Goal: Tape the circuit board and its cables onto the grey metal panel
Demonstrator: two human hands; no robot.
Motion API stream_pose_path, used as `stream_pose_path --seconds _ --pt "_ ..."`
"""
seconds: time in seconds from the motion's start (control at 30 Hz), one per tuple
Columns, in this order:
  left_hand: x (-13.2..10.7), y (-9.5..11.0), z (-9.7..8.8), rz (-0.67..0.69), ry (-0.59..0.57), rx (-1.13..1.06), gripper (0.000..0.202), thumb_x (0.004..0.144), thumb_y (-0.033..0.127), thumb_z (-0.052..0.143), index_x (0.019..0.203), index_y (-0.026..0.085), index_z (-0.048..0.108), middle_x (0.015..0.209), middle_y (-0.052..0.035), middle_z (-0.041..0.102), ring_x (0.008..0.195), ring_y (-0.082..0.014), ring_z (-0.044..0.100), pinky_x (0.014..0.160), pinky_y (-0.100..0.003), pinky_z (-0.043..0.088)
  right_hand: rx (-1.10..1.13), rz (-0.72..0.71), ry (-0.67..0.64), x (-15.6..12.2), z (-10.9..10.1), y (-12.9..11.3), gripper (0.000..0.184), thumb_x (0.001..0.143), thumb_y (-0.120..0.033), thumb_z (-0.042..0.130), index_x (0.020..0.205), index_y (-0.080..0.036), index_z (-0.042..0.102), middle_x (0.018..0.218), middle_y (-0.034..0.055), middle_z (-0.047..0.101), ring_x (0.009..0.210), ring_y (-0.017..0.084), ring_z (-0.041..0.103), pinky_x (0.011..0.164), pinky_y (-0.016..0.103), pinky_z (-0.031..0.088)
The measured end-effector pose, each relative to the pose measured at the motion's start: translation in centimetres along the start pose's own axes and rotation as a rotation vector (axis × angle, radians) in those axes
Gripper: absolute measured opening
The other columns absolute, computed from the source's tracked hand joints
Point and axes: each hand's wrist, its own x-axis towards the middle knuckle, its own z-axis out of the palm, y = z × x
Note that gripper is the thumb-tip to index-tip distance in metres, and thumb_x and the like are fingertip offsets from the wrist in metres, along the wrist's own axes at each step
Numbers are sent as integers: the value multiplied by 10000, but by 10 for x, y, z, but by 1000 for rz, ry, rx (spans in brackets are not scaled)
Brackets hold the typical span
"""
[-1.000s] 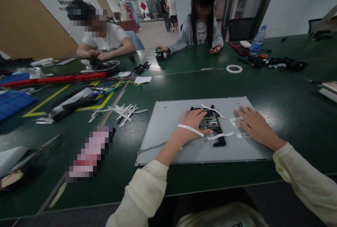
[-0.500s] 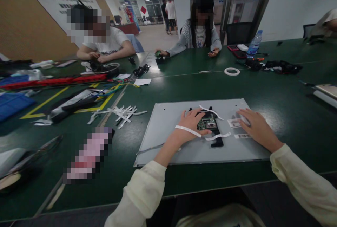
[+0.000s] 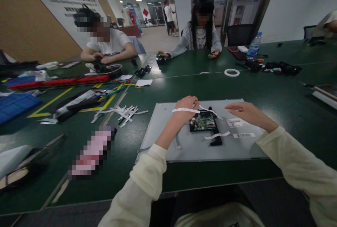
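Note:
A flat grey panel (image 3: 160,128) lies on the green table. On it sits a green circuit board (image 3: 202,123) in a black bracket (image 3: 217,139). One white tape strip (image 3: 212,112) crosses the bracket's top, another tape strip (image 3: 217,135) its lower part. My left hand (image 3: 185,108) is at the bracket's upper left corner, fingers curled down near the upper strip's end; what they hold, if anything, is hidden. A further tape strip (image 3: 181,109) lies across the back of this hand. My right hand (image 3: 243,112) hovers above a printed label (image 3: 237,122), fingers stretched out and holding nothing visible.
Loose white strips (image 3: 126,114) lie left of the panel, beside a blurred pink phone-like object (image 3: 92,151). Beyond the panel are a tape roll (image 3: 232,72) and a water bottle (image 3: 254,46). Two people sit across the table. A blue tray (image 3: 18,105) stands far left.
My left hand has moved up and left off the board, its fingers now curled, uncovering the board and a grey cable. My right hand has lifted off the label, slightly up and left.

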Motion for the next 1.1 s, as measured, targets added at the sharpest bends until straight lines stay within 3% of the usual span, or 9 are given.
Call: stream_pose_path --seconds 0.17,0.33,0.63,0.87,1.1 --pt "24 10 22 -203 -109 54 308 885 379 465 921 144 661 964 -147 675 921 -259 638 767 -323 474 77 -1 42 32 31 8 252 849 -312 518 972 -220 717 1003 40 716 942 204 661 887 380 506" --pt "27 17 43 -316 -57 38 324 848 418 522 952 141 654 1040 -164 648 974 -269 614 795 -341 475 148 15 83 34 57 14 237 842 -307 541 981 -215 710 995 47 717 920 202 662 865 369 505" --pt "26 2 63 -259 17 -141 100 799 245 552 844 194 625 926 -65 647 856 -195 601 725 -290 446 171 12 109 29 65 16 259 856 -290 520 1025 -205 696 1030 58 703 944 204 642 853 356 490" --pt "24 5 65 -175 71 -141 101 833 203 491 874 200 583 868 -48 631 798 -175 573 709 -280 420 146 -9 95 28 64 12 273 856 -304 532 1075 -212 667 1051 72 680 948 204 633 853 365 493" --pt "27 0 73 -141 62 -230 88 835 209 489 858 188 571 851 -46 639 755 -158 565 684 -267 417 83 -69 38 24 65 5 511 802 -350 615 1290 -228 527 1194 90 611 982 221 608 895 410 480"
